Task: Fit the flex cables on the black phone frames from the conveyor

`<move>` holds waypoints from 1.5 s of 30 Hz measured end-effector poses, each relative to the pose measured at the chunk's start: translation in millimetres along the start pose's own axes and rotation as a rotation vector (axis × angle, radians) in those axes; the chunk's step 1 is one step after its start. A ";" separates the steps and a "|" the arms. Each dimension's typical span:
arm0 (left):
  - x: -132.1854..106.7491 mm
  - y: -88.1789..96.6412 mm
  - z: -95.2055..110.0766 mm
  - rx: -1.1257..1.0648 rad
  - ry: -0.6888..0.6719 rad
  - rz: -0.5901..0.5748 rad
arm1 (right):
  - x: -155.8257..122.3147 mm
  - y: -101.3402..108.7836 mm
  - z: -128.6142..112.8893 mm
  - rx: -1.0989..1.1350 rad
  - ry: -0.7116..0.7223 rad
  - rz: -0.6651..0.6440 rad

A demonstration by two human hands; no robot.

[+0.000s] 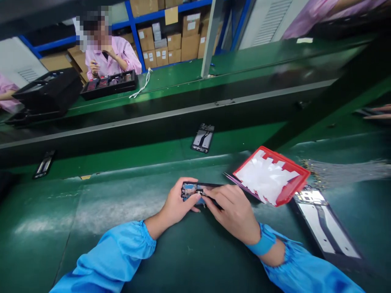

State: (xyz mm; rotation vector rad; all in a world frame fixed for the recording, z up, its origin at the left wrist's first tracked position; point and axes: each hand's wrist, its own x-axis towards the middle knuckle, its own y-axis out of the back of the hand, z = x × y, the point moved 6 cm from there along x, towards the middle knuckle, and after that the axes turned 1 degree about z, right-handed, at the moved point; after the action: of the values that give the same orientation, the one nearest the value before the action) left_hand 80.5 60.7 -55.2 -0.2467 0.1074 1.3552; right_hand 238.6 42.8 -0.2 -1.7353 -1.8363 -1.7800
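My left hand (178,203) is closed round the end of an opened phone (190,188), with its thumb across the near side. Bare circuit parts show at that end. Over the phone's middle, my right hand (233,209) has its thumb and fingertips pressed together at the board; whatever is between them is too small to make out. This hand hides the rest of the phone. A blue band (263,243) circles the right wrist. Just beyond the right hand, tweezers (241,185) lie against a red tray (288,156) that holds white pieces.
More opened phones lie about: one (328,230) at right, one (203,138) on the far ledge, one (44,165) at left. A bundle of thin cables (345,171) spreads at far right. Across the bench sits a co-worker (122,53) behind a black tray (108,87).
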 end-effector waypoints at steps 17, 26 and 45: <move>0.6 3.0 -1.9 -0.005 -0.011 0.011 | 1.2 2.3 -3.8 -0.005 0.005 0.015; 2.1 4.5 -5.7 -0.020 -0.020 -0.002 | 1.7 0.9 -4.4 -0.020 0.023 0.014; 1.0 3.5 2.5 -0.014 -0.009 0.040 | 1.7 3.2 -8.1 -0.050 0.031 -0.005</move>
State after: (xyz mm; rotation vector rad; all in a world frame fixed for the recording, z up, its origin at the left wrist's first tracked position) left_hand 77.1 62.9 -53.4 -0.2506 0.0958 1.3974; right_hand 235.2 37.2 5.8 -1.7111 -1.8008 -1.8594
